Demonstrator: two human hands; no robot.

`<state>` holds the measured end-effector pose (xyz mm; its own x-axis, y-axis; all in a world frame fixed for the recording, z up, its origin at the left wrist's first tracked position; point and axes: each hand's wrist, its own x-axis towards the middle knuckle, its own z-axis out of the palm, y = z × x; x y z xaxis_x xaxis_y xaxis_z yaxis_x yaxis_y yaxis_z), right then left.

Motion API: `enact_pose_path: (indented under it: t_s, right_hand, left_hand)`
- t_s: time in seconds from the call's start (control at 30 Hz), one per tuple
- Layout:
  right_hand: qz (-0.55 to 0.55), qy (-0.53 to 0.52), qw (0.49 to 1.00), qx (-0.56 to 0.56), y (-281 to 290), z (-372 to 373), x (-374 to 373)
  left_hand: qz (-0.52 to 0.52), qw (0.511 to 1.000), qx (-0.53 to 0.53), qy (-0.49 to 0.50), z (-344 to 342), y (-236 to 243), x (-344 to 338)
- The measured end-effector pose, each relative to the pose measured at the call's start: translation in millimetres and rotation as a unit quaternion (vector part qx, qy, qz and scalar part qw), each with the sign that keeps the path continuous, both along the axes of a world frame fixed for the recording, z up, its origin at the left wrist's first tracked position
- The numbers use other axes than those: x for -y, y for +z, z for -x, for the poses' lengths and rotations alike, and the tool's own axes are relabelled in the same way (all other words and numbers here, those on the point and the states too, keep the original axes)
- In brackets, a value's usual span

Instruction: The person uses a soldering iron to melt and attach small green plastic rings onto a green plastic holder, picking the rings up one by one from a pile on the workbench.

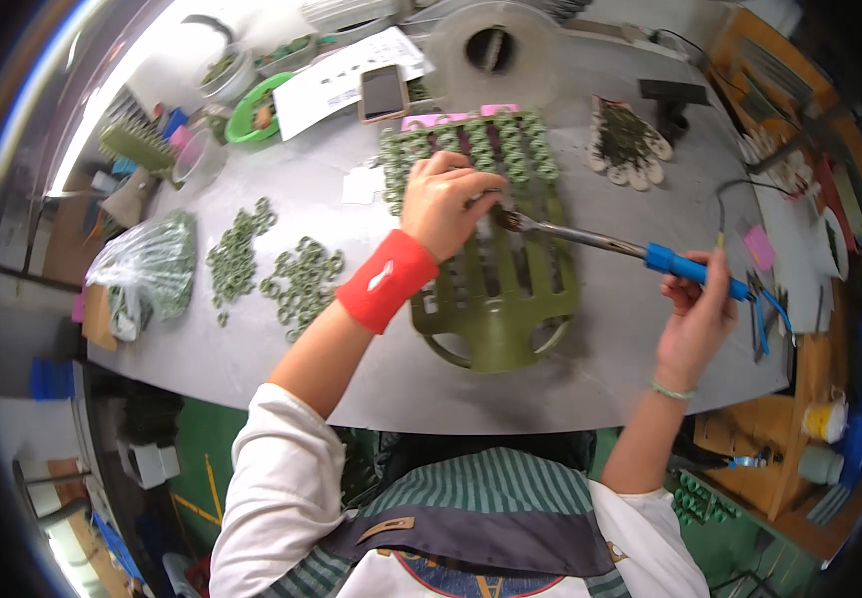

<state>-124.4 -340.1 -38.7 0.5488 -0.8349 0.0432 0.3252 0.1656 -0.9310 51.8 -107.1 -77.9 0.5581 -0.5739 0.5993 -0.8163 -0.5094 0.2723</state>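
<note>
Above the green frame (501, 334): left hand (439, 207) bends its fingers, hold unclear
Blue-handled tool (692, 269): right hand (695, 317) grips it

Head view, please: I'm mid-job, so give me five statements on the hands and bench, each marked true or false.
1. The right hand holds the blue-handled tool. True.
2. The left hand is down beside the bag. False: it is over the green slatted frame.
3. Two piles of small green pieces lie left of the frame. True.
4. The left wrist wears a blue band. False: it wears a red wristband.
5. The phone is right of the green bowl. True.
</note>
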Motion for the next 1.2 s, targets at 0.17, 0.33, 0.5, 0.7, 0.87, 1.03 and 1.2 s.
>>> enact_pose_path:
  t_s: [0.17, 0.33, 0.5, 0.7, 0.87, 1.03, 1.2]
  right_hand:
    - [0.007, 0.009, 1.0, 0.002, 6.3, 12.1, 5.7]
    - [0.006, 0.005, 1.0, -0.005, 8.2, 15.7, -0.4]
    - [0.013, 0.026, 1.0, -0.008, 10.5, 15.8, -4.8]
    - [0.019, 0.024, 0.999, -0.013, 12.6, 18.4, -8.4]
    - [0.024, 0.028, 0.999, -0.012, 15.8, 20.2, -10.3]
    - [0.018, 0.028, 0.999, -0.004, 15.9, 19.7, -11.9]
    - [0.019, 0.021, 1.0, -0.005, 16.2, 20.6, -10.6]
  left_hand:
    - [0.141, 0.985, -0.095, -0.002, 0.2, 28.9, -42.7]
    - [-0.047, 0.855, -0.481, 0.188, 10.9, 35.4, -180.1]
    - [-0.103, 0.891, -0.394, 0.201, 27.8, -2.6, -236.1]
    - [-0.015, 0.928, -0.315, 0.197, 25.5, -11.1, -221.3]
    - [-0.071, 0.973, -0.153, 0.159, 35.0, -25.8, -201.3]
    - [0.002, 0.959, -0.206, 0.197, 26.8, -31.2, -219.0]
    - [-0.01, 0.966, -0.191, 0.177, 34.2, -20.3, -211.3]
